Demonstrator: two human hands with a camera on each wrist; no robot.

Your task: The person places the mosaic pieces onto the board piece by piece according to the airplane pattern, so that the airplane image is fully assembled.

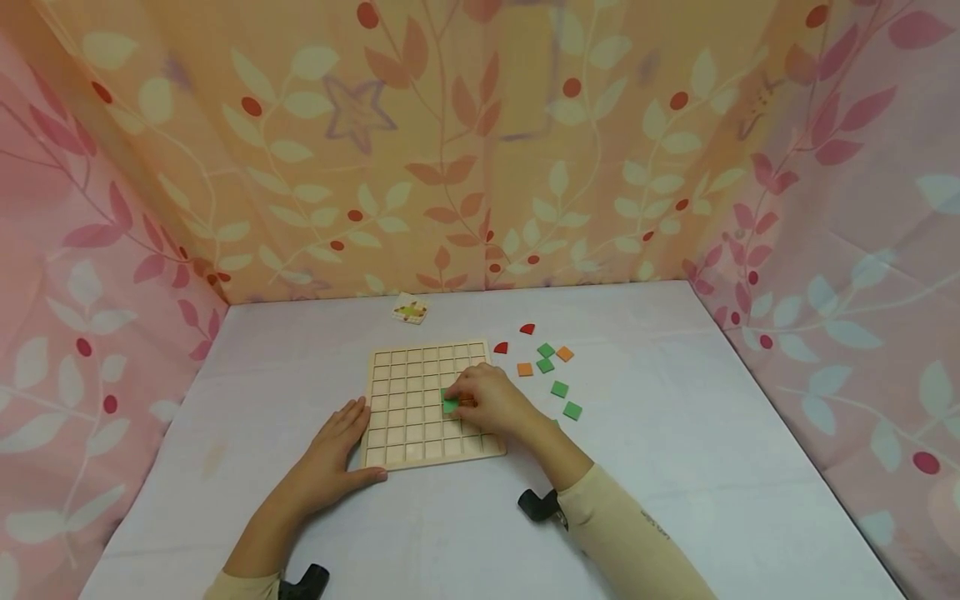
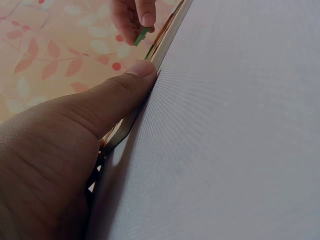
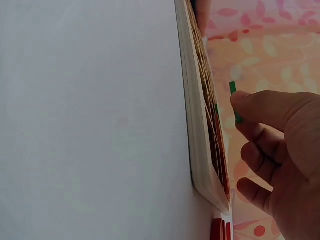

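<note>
A square wooden grid board (image 1: pixel 405 408) lies on the white table. My left hand (image 1: pixel 330 450) rests at its left edge and near corner, fingers straight along the side; in the left wrist view the thumb (image 2: pixel 120 90) touches the rim. Over the right part of the board, my right hand (image 1: pixel 491 400) pinches a green square tile (image 1: pixel 450 406) between thumb and fingers. The right wrist view shows that green tile (image 3: pixel 235 102) edge-on, held above the board, with the other fingers loosely curled. Part of the board is hidden under the right hand.
Right of the board lie several loose green tiles (image 1: pixel 559 389), two orange squares (image 1: pixel 525 369) and two red quarter-round pieces (image 1: pixel 501 347). A small patterned card (image 1: pixel 410 309) lies behind the board. Floral curtains (image 1: pixel 480 167) enclose the table's back and sides.
</note>
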